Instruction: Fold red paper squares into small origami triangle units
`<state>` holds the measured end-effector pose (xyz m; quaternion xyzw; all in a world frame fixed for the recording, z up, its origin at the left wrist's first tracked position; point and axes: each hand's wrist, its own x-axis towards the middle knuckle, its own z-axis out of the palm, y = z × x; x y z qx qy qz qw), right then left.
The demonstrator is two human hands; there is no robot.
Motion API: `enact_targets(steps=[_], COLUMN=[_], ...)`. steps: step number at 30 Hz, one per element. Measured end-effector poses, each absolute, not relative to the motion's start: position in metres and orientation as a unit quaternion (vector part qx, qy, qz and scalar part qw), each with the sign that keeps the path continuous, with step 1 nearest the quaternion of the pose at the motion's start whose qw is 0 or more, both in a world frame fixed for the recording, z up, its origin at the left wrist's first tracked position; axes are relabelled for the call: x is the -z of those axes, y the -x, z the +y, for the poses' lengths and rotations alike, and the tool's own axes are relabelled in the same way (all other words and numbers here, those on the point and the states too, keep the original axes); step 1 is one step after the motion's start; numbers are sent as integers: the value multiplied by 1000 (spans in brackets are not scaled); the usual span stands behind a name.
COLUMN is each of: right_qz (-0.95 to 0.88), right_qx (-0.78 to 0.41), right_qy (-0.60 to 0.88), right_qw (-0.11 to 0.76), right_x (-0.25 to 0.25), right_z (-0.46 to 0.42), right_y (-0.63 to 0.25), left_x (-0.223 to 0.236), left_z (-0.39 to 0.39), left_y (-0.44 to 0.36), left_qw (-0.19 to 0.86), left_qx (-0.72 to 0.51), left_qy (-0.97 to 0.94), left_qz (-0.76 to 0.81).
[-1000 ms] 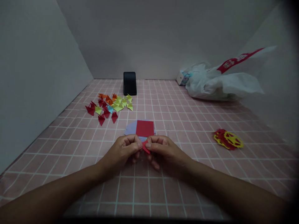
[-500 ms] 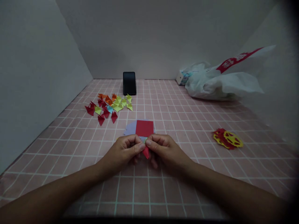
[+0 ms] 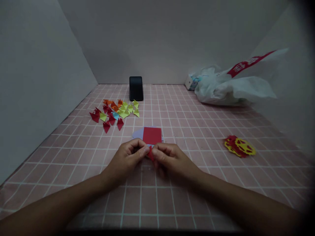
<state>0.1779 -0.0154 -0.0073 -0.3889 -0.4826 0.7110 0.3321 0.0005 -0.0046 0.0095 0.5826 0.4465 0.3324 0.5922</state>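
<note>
A small folded piece of red paper (image 3: 150, 154) is held up between my two hands, mostly covered by the fingers. My left hand (image 3: 130, 156) pinches its left side between thumb and forefinger. From the other side, my right hand (image 3: 172, 159) grips it, thumb and fingertips pressed together. Just beyond the hands lies a flat square of red paper (image 3: 152, 135), resting on lilac paper (image 3: 138, 133) that is partly hidden by it and by my fingers.
Several folded paper cranes (image 3: 112, 114) in red, orange, yellow and blue lie at the back left. Behind them a black phone (image 3: 136, 88) leans upright. Red and yellow cut-out shapes (image 3: 240, 146) sit at right, and a white plastic bag (image 3: 221, 90) beside a small box (image 3: 190, 82) stands behind.
The folded red paper has turned and moved slightly up and left; its point no longer hangs below the thumbs. My fingers have shifted their grip on it.
</note>
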Motion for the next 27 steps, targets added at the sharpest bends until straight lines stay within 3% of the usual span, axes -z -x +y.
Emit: enact_targets(steps=[7,12,19,27], right_qz=[-504,-597,-531,-613], right_qx=[-661,-554,-635,-535], right_qy=[430,447,403,430], right_qw=[353,370,392,391], right_x=[4,-4,5,1], right_z=[-15,-15,-15,-13], right_y=[-178,-181,-182,-182], left_x=[-8,-7,0,-4], left_z=[-3,-1,-1,-5], left_y=[1,2,2,-1], left_qw=[554,617,681,645], left_qx=[-352,-310,-340,-328], left_qy=[-597,-573,-485,-548], left_qz=[461,443,432,420])
